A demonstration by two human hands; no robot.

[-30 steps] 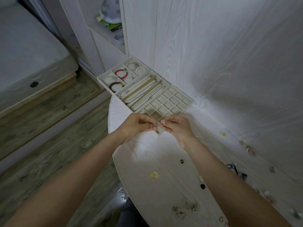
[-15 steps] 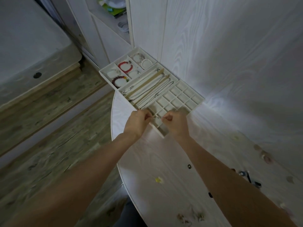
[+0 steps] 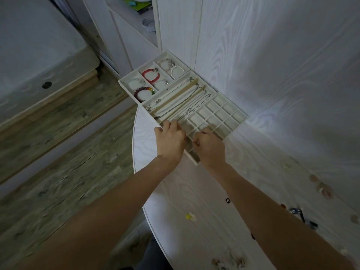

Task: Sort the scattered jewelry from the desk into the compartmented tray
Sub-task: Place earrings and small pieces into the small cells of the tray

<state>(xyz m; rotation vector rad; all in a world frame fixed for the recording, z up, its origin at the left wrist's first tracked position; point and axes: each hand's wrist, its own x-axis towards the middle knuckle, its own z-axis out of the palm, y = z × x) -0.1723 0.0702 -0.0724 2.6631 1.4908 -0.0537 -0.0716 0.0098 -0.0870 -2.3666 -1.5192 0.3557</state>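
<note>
Both hands, left hand (image 3: 169,140) and right hand (image 3: 209,148), have fingers curled, pinching something tiny between them over the tray's (image 3: 236,124) near corner; can't tell what. Tray sits against the wall, overhanging the tabletop (image 3: 194,191) edge. Loose jewelry (image 3: 190,216) lies scattered behind, well apart.

Dim, cool, bluish light over the whole view. The brightest patch sits on the white wood-grain wall panel (image 3: 272,78), a soft glow spreading to the right of the cream compartmented tray (image 3: 240,121); no hard glare anywhere. The white wood-grain table (image 3: 194,191) goes darker toward the bottom edge, and both forearms read as heavy, shadowed shapes. Wide-angle bend is strong: the wall seams and the table edge curve outward. The grey-green wooden floor (image 3: 58,172) smears with motion blur at left, and small pieces along the lower right edge are soft and grainy.
</note>
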